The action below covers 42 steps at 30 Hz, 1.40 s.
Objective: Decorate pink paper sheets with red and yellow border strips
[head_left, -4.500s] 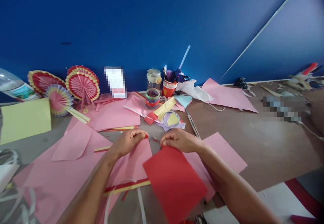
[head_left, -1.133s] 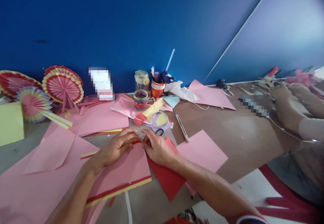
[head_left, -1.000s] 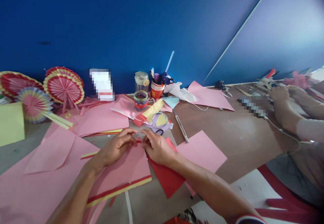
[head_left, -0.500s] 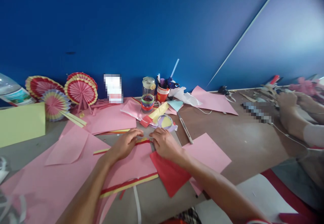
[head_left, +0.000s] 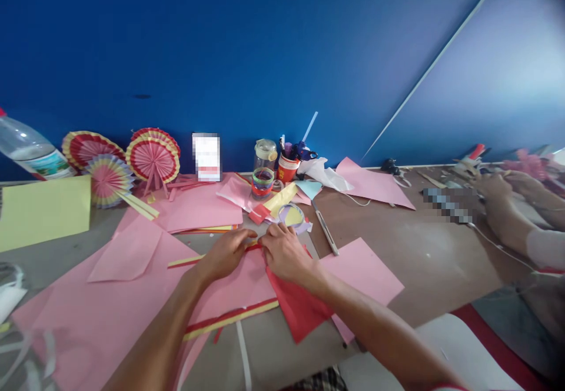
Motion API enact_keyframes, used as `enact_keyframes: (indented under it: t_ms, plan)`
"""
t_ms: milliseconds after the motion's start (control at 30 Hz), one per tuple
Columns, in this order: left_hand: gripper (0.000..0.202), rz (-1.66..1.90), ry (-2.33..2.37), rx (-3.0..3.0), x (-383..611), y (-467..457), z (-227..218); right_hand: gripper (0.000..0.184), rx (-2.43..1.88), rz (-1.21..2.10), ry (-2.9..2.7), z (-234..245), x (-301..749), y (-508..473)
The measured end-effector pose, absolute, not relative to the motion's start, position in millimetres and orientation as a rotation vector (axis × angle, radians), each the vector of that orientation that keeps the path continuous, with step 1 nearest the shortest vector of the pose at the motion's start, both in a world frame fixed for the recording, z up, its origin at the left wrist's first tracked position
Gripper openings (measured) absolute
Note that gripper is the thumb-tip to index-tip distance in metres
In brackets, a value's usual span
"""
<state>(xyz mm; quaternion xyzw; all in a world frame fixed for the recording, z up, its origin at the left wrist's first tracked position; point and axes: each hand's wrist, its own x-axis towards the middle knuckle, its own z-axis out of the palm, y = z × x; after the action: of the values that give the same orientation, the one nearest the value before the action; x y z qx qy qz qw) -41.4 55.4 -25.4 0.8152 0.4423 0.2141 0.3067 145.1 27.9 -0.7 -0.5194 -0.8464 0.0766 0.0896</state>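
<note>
A pink paper sheet point(head_left: 241, 288) with red and yellow bands along its near and far edges lies in front of me. At its far edge, my left hand point(head_left: 227, 254) has curled fingers and thumb on the banded border. Close beside it, my right hand point(head_left: 285, 252) grips the same border, fingers bent down and held together; the fingertips are partly hidden. Under my right wrist lies a red paper piece point(head_left: 300, 311), and a smaller pink sheet point(head_left: 364, 273) sits to its right. A utility knife point(head_left: 325, 229) rests beyond my right hand.
Pleated paper fans point(head_left: 153, 158) stand by the blue wall at left, near a plastic bottle point(head_left: 42, 155). A tape roll point(head_left: 291, 215), a lidded jar point(head_left: 265, 158) and a red cup point(head_left: 288, 168) are ahead. Another person's hands point(head_left: 494, 188) work at far right.
The view has shifted slightly, so things sit a little further right. My left hand's fingers have come closer to my right hand along the paper's far edge.
</note>
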Motion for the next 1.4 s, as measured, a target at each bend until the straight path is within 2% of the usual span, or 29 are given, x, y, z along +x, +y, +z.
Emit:
enact_keyframes:
  t_ms: [200, 467, 800, 1033, 1200, 1400]
  plan:
    - [0.035, 0.600, 1.179, 2.190, -42.3, 56.3, -32.5, 0.020, -1.553, 0.315, -2.324, 1.0, 159.8, 43.7]
    - [0.026, 0.676, 1.259, 2.070, -41.1, 55.8, -29.1, 0.022, -1.543, 0.239, -2.041, -0.2, 179.0, 99.7]
    - [0.026, 0.860, 1.328, 2.050, -40.3, 55.2, -27.9, 0.050, -1.458, 0.142, -2.049, 8.5, 175.3, 170.4]
    - [0.025, 0.905, 1.330, 2.029, -41.6, 55.4, -31.4, 0.033, -1.422, 0.250, -2.106, -0.2, 167.9, 189.2]
    - [0.026, 0.929, 1.310, 1.995, -41.7, 56.3, -33.1, 0.042, -1.417, 0.275, -2.009, 8.2, 173.1, 192.0]
    - [0.024, 0.941, 1.314, 1.962, -41.6, 57.3, -34.0, 0.033, -1.493, 0.327, -1.786, 23.4, 184.7, 200.8]
